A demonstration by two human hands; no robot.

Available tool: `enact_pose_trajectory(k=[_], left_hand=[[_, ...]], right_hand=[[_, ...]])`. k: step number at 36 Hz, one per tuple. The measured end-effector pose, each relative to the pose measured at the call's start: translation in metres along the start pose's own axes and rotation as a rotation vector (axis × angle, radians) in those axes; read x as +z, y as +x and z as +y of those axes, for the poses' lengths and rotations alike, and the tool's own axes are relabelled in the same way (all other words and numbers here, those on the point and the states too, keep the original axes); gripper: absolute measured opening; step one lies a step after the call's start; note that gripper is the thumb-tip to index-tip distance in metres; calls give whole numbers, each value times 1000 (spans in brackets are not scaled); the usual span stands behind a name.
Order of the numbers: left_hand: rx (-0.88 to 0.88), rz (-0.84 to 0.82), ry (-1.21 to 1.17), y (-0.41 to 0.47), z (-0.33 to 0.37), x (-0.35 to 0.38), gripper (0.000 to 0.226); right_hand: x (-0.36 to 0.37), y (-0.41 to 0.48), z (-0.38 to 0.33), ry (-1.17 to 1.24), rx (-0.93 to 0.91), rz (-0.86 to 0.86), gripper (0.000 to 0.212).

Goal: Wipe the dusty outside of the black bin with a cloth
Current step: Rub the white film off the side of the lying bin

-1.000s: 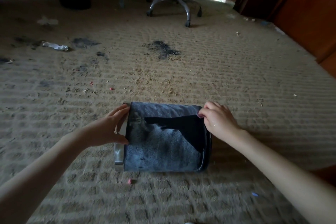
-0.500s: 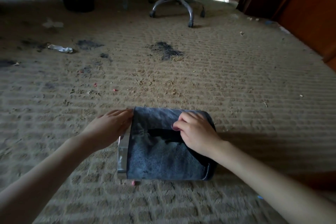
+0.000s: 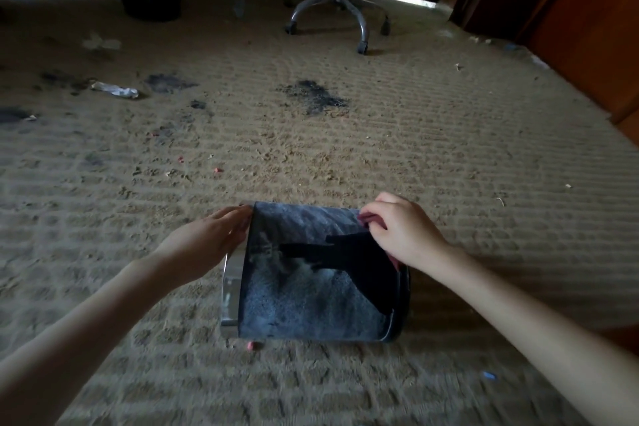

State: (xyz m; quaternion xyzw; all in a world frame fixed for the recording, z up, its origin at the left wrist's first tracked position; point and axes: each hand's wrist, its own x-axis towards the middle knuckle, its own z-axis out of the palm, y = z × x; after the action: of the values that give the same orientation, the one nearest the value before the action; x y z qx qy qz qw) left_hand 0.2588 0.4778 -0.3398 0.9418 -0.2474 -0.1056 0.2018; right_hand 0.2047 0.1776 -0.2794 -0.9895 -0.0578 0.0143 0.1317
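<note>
Starting at the left, my left hand (image 3: 211,239) lies with its fingers straight and close together against the metal rim (image 3: 231,290) at the bin's open end. As I read it, this steadies the bin so it cannot roll or slide under the rubbing. The black bin (image 3: 304,301) itself lies on its side on the littered carpet (image 3: 345,156), just in front of me and between my two hands, with its curved wall turned up where I can reach it. Most of that wall is grey with dust, but one dark clean streak (image 3: 359,252) runs across it and widens toward the base, so I judge the wiping begun and far from finished. At the far upper corner near the base, my right hand (image 3: 404,232) has its fingers curled, pinching a bunched reddish cloth (image 3: 368,218) against the bin. That looks well placed for a stroke across the dusty upper wall. A wooden panel (image 3: 587,45) stands well off to the right.
</note>
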Motion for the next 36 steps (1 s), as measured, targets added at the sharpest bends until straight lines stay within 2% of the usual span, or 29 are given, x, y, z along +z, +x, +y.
enact_pose_trajectory(k=[6,9,14,21,26,29,36], left_hand=[[26,5,13,-3,4,2,49],[36,12,29,-2,2,3,49],[24,7,40,0,3,4,51],[24,23,22,-2,1,6,50],[15,27,-11,-2,2,6,48],[18,14,-3,-1,3,5,49],[25,2,-18,2,0,6,50]], right_hand=[[29,12,-50,37,-198,10,25],[42,14,-52,28,-152,-35,25],[35,5,-25,47,8,-6,24],[13,-18,31,-109,224,30,23],[5,-5,21,-130,224,-33,24],[1,7,9,22,214,-16,27],[18,37,-32,58,67,-158,32]])
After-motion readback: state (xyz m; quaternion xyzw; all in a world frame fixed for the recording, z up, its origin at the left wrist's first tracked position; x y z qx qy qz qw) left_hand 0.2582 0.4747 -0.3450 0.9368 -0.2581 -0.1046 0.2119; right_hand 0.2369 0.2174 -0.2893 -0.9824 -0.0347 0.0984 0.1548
